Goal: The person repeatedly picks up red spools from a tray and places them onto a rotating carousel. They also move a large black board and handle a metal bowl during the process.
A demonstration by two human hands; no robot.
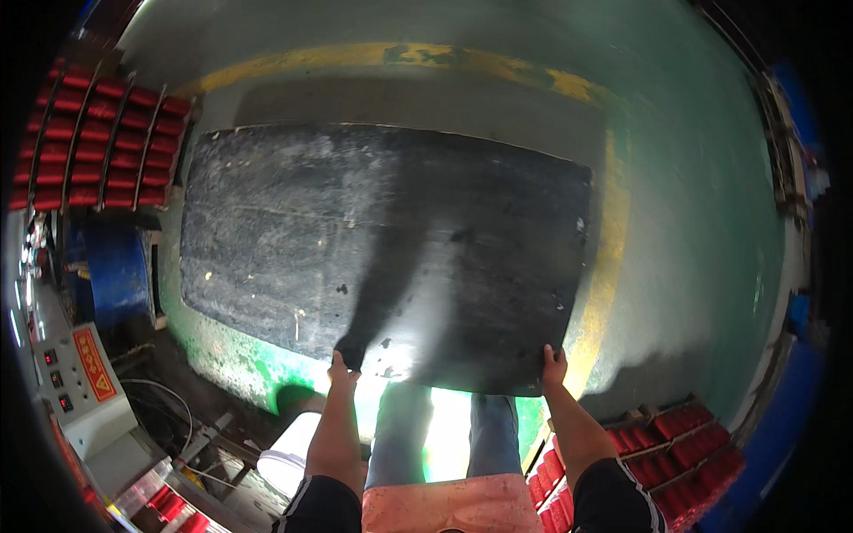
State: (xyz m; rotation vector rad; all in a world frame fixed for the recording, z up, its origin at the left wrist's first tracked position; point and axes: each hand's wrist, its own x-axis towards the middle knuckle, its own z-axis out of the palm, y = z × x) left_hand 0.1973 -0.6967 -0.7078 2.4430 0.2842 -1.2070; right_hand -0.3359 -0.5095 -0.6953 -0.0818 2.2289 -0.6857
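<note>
A large, flat, dark sheet (pixel 267 204), mat-like and scuffed with pale marks, spreads out in front of me. My left hand (pixel 345 369) grips its near edge, with the fingers closed and partly hidden below the sheet. At the near right corner, my right hand (pixel 554 364) is closed on the same sheet, its thumb on top. The near edge is at my legs, and the far edge reaches toward a yellow floor line. My shadow falls across the middle of the sheet.
Red cylindrical pieces (pixel 98 142) are stacked in a rack at the left, with more red pieces (pixel 680 435) at the lower right. A blue drum (pixel 118 271), a control panel (pixel 75 373) and a white bucket (pixel 289 455) stand on the left. A yellow line (pixel 609 258) marks the green floor.
</note>
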